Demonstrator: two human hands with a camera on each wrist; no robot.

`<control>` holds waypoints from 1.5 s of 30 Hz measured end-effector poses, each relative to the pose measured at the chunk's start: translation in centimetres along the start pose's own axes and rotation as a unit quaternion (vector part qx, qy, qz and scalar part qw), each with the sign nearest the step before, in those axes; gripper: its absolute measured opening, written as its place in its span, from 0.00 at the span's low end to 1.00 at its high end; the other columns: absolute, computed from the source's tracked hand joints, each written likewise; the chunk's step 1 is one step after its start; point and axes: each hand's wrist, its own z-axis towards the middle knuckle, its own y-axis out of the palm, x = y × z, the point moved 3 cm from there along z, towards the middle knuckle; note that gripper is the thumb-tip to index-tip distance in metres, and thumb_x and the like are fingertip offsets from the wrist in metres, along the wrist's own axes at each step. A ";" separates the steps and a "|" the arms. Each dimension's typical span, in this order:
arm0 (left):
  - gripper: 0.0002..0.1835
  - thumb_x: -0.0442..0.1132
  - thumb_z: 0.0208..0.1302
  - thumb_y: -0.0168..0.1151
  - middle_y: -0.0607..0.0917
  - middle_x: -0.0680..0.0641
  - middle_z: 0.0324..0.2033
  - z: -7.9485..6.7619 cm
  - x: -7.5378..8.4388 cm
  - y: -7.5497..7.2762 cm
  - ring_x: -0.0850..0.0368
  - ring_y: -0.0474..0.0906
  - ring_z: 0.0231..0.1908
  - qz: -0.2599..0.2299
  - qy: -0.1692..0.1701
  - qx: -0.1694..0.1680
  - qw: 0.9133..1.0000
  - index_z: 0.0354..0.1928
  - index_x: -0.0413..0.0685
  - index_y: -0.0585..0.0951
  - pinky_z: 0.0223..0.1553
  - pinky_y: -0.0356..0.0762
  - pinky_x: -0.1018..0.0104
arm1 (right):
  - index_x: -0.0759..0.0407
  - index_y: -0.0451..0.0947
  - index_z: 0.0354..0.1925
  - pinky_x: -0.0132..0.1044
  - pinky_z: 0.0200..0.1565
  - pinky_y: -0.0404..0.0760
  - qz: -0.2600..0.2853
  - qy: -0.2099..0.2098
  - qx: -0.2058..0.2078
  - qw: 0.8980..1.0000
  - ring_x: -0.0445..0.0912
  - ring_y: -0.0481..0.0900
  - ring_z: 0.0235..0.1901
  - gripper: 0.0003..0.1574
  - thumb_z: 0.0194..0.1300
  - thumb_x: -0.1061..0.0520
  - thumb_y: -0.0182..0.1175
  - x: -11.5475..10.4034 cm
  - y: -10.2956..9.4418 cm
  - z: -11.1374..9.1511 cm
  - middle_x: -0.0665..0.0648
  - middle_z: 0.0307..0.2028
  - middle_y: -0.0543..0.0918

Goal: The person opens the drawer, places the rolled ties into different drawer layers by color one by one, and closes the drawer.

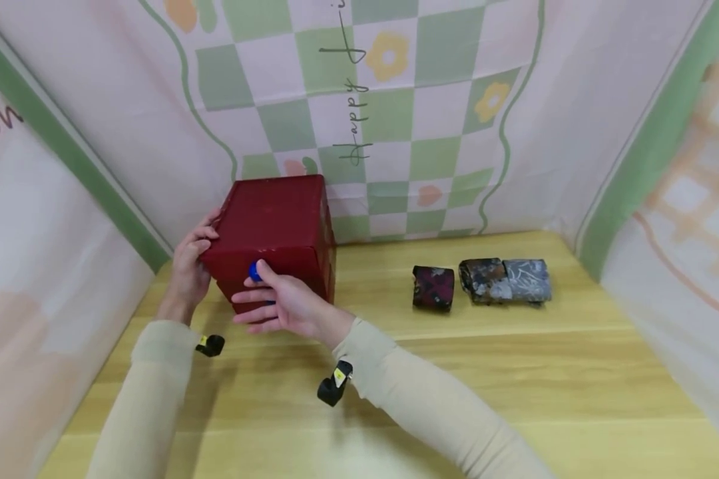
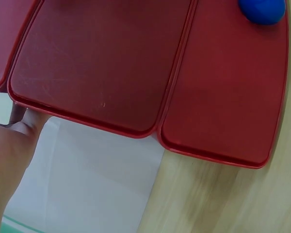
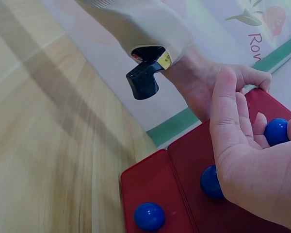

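Observation:
A dark red drawer box (image 1: 269,216) stands on the table at the back left. Its front carries round blue knobs, one of them a lower knob (image 3: 149,216). My left hand (image 1: 192,263) holds the box at its left side, with bent fingers at the upper edge. In front of the box, my right hand (image 1: 287,303) pinches the top blue knob (image 3: 276,131) between thumb and fingers, while the other fingers stay extended. In the left wrist view the drawer fronts (image 2: 92,68) fill most of the picture; most of my left hand's fingers are hidden there.
To the right on the wooden table (image 1: 455,372) lie a folded maroon-and-black patterned cloth (image 1: 434,289), a dark mottled one (image 1: 484,279) and a grey patterned one (image 1: 527,279) touching it. A printed curtain (image 1: 359,120) hangs close behind the box and along both sides.

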 end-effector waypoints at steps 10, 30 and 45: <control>0.16 0.28 0.67 0.43 0.67 0.43 0.72 0.6 0.5 -0.2 0.44 0.55 0.73 -0.014 0.004 0.003 1.000 0.33 0.47 0.81 0.65 0.64 0.64 | 0.61 0.67 0.64 0.54 0.53 0.81 -0.021 -0.004 -0.003 1.000 0.62 0.82 0.55 0.39 0.77 0.31 0.45 -0.6 0.1 0.5 0.60 0.50 0.85; 0.17 0.30 0.69 0.42 0.66 0.46 0.73 -0.3 -0.4 0.4 0.46 0.53 0.73 0.013 -0.024 0.002 1.000 0.35 0.53 0.81 0.66 0.61 0.64 | 0.63 0.69 0.62 0.46 0.45 0.85 0.006 0.015 -0.006 1.000 0.47 0.85 0.33 0.37 0.78 0.33 0.44 0.1 0.7 -1.8 0.54 0.35 0.82; 0.15 0.33 0.77 0.48 0.59 0.45 0.78 -1.4 1.5 0.0 0.48 0.44 0.78 0.001 -0.073 -0.019 0.997 0.41 0.53 0.85 0.73 0.50 0.62 | 0.51 0.73 0.50 0.39 0.38 0.85 0.034 0.035 -0.081 0.995 0.43 0.82 0.29 0.26 0.79 0.33 0.43 1.5 2.9 -4.0 0.50 0.32 0.81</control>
